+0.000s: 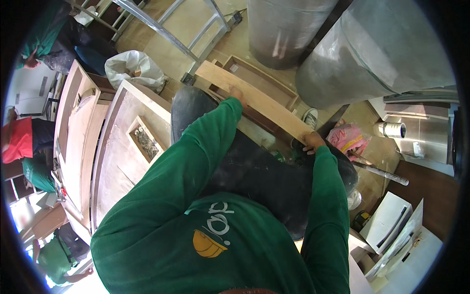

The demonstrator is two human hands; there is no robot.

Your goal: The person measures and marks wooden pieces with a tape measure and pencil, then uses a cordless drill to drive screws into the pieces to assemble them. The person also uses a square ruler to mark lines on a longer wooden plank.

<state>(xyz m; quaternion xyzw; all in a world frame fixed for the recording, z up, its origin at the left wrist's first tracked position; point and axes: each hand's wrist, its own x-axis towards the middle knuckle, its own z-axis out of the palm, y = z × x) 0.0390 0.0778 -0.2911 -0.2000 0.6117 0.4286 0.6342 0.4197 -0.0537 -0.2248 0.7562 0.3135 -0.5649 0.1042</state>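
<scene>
A long, light wooden board (264, 100) lies aslant in front of my knees, running from far left to near right. My left hand (237, 95) is closed on its near edge, left of the middle, with the fingertips partly hidden. At the board's right end, my right hand (312, 142) grips the corner with bent fingers. Just beyond the board, a shallow wooden drawer box (254, 78) rests on the tiled floor. A shoe (310, 117) shows close to the board's right end. Darker wood and a dim gap show beneath the board, between my legs.
To my left, a pale worktop (115, 157) carries a small wooden tray (145, 138) of metal hardware. A white sack (134, 71), a metal ladder (161, 29) and large wrapped cylinders (372, 54) stand beyond. At right lie a pink bag (348, 137) and a pole (382, 173). Several people are at left.
</scene>
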